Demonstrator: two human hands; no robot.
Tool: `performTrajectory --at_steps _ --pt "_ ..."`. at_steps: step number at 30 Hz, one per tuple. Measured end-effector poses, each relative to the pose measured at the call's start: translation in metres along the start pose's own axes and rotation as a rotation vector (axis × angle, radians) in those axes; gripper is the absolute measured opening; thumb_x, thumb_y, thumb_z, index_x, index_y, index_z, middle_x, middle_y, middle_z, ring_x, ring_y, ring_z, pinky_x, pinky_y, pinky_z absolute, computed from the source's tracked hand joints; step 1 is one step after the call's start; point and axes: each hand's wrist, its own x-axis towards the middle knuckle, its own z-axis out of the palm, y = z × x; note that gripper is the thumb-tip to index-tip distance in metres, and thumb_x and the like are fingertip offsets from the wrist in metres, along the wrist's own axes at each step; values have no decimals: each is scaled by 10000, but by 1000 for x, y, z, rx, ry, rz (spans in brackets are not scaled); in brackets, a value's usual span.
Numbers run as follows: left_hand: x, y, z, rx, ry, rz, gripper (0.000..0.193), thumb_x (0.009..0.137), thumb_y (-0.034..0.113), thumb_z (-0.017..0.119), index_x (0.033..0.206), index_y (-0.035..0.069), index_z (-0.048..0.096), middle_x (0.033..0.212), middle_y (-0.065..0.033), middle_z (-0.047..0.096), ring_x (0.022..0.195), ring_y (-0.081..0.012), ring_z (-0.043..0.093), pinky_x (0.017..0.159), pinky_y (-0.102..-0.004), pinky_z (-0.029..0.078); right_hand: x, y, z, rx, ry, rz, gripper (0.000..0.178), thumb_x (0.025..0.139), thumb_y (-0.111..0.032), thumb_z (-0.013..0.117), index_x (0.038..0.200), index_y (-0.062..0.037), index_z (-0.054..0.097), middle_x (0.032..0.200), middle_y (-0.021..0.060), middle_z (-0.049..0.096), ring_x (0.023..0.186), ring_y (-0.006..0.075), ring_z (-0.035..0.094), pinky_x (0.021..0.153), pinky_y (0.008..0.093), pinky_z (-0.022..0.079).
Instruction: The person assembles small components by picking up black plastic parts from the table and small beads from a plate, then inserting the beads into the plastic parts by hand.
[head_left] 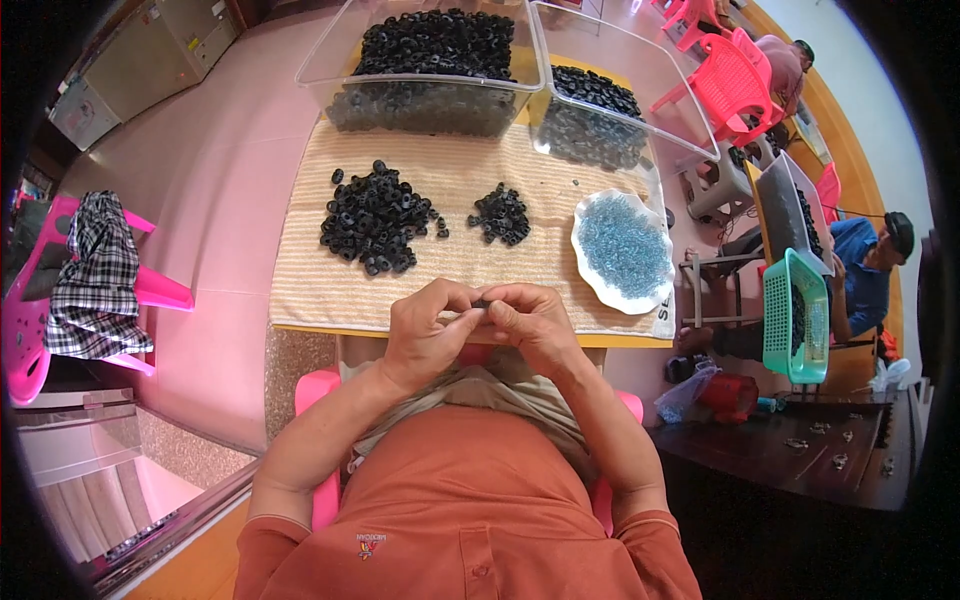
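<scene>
My left hand [432,325] and my right hand [537,318] meet at the near edge of the towel-covered table. Their thumbs and fingertips pinch a small black part [482,303] between them, mostly hidden by the fingers. Beyond my left hand lies a large heap of small black ring-like parts [372,222]. A smaller heap of black parts [500,213] sits farther ahead, near the middle. To the right, a white wavy-rimmed plate [618,304] holds many tiny bluish, shiny pieces [622,245], too small to make out.
Two clear plastic bins [541,80] of black parts stand along the table's far side. A pink chair [32,300] with a checked cloth [95,280] is at left. At right, a person in blue [862,265] sits near a green basket [795,368]; another person sits farther back by pink chairs.
</scene>
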Motion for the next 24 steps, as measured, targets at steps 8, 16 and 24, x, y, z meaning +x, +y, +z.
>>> performTrajectory --at_steps 8,16,24 --pt "1 -4 1 60 6 119 219 785 -38 764 826 43 565 883 -122 717 767 -252 705 644 -335 553 -2 3 -2 116 -25 61 168 945 -81 695 1088 6 684 1090 113 706 963 222 699 871 414 617" --pt "4 -1 -1 132 -3 244 265 735 -48 767 813 66 541 889 -114 699 782 -291 669 651 -359 520 -4 1 0 159 -37 98 180 940 -137 711 1076 -22 685 1094 96 705 994 229 690 917 428 592" --pt "6 -1 -4 130 -34 282 280 724 -53 761 796 62 516 833 -113 663 727 -298 633 610 -372 491 -4 -1 0 139 -78 95 183 932 -154 723 1059 -29 681 1084 84 706 990 215 690 908 409 589"
